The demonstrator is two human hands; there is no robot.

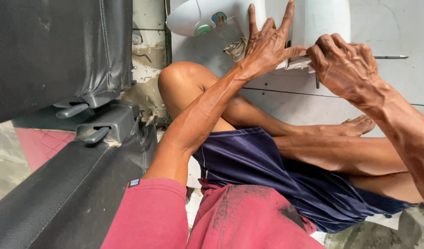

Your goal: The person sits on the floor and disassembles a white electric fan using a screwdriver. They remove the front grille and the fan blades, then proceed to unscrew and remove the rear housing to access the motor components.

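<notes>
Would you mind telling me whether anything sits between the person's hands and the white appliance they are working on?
Nothing visible does: the left hand already rests on the white appliance, and the right hand grips a thin tool against it.

Dressed in a red short-sleeved shirt (152,216) smudged dark at the front. Navy blue shorts (267,170) with a thin white stripe. Bare forearms, legs and feet (357,125); sinewy, veined hands.

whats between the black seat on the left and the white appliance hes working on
In the head view, the person's bent knee and left forearm lie between the black seat and the white appliance, along with a worn strip of wall.
</notes>
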